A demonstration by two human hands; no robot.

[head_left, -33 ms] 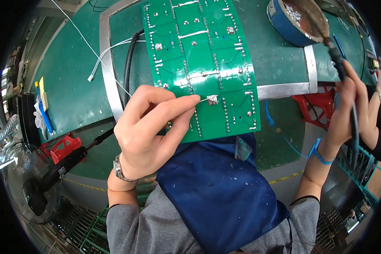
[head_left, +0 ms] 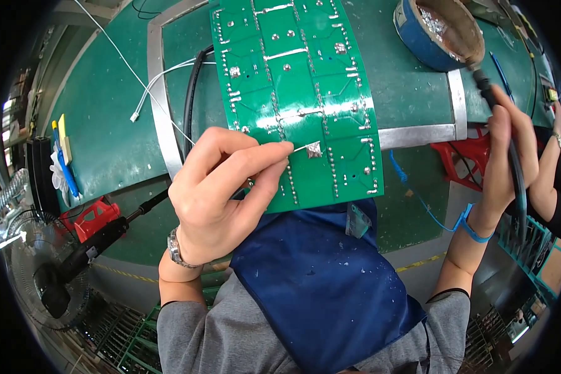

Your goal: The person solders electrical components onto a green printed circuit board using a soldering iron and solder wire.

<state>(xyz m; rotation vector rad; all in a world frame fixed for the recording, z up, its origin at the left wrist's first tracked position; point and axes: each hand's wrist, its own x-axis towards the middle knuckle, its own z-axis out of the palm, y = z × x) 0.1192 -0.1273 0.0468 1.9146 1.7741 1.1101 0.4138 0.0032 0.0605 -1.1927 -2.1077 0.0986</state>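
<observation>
My left hand (head_left: 224, 187) is closed in a pinch on a thin pale wire (head_left: 300, 149), whose end meets a shiny solder pad (head_left: 314, 150) on a green circuit board (head_left: 302, 181). A pale line (head_left: 128, 61) slants from the upper left down to behind this hand; whether it is the same wire cannot be told. In my right hand (head_left: 508, 146) is a soldering iron (head_left: 484, 84), gripped by its dark handle. Its front end reaches the near rim of a round blue tub (head_left: 411, 40) with silvery bits of solder inside; the tip is hard to make out.
A metal frame (head_left: 417, 134) lies under the board on the green table (head_left: 115, 124). White leads (head_left: 149, 93) and a black cable (head_left: 194, 93) lie left of it. A blue coiled cord (head_left: 399, 167) runs to my right wristband. Another person's arm (head_left: 550, 162) is at far right.
My right hand has shifted the soldering iron slightly left and down at the tub's rim. The board has moved very little, and my left hand keeps its pinch on the wire.
</observation>
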